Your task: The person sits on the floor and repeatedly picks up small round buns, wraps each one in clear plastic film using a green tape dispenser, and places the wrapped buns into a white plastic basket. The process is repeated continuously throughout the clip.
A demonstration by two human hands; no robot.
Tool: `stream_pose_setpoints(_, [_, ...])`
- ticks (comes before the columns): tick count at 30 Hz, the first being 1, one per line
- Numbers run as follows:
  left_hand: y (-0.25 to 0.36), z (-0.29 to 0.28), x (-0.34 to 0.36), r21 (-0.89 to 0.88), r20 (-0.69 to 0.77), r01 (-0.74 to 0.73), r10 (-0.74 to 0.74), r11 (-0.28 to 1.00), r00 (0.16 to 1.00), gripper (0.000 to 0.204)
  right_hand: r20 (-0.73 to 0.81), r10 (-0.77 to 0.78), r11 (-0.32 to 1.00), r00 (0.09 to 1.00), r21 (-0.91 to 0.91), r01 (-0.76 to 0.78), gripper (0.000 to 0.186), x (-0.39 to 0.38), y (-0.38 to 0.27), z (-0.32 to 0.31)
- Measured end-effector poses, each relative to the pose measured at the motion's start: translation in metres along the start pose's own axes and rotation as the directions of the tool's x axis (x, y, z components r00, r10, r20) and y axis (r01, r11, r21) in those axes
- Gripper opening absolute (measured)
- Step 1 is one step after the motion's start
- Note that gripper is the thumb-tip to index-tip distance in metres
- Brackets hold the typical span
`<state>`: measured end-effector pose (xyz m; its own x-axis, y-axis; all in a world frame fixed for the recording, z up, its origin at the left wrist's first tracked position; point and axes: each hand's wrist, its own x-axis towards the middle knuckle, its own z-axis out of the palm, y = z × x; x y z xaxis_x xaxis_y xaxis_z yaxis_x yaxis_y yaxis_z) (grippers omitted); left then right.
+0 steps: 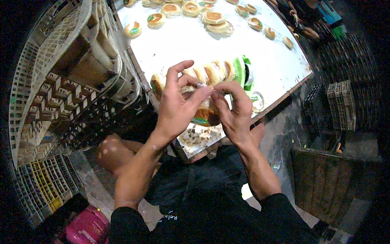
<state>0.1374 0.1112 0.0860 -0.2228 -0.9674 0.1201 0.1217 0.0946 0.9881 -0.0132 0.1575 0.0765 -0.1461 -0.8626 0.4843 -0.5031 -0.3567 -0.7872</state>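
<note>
Over the near end of a white table (280, 69), both my hands pinch the gathered clear plastic of a bagged round bun (208, 116). The bun hangs just below my fingers, browned, with a green label on its lower side. My left hand (177, 101) has its thumb and a curled finger closed on the plastic, while its index finger is raised and bent. My right hand (234, 106) grips the plastic from the other side with thumb and fingertips. Right behind the hands, a row of bagged buns (213, 72) stands on edge beside a green tape dispenser (240, 72).
More bagged buns (191, 9) lie scattered toward the table's far side, two of them stacked (218, 25). Plastic crates (91, 57) rise close along the left. Dark crumbs (199, 136) litter the near corner. Another person's hand (310, 33) shows at the far right.
</note>
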Motion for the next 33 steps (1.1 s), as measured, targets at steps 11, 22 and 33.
stream_pose_setpoints(11, [-0.036,0.013,-0.001,-0.120,-0.131,-0.070,0.054,0.990,0.990,0.022,-0.069,0.457,0.767,0.887,0.536,-0.354,0.004,-0.003,0.002,0.022])
stream_pose_setpoints(22, [-0.059,0.021,0.009,-0.121,-0.183,-0.055,0.033,0.991,0.983,0.030,-0.327,0.669,0.651,0.667,-0.175,-0.739,0.040,-0.026,0.147,-0.086])
stream_pose_setpoints(33, [-0.074,0.043,0.002,-0.326,-0.239,0.116,-0.201,0.938,0.950,0.028,-0.140,0.789,0.613,0.598,0.250,-0.750,0.033,-0.079,0.112,-0.046])
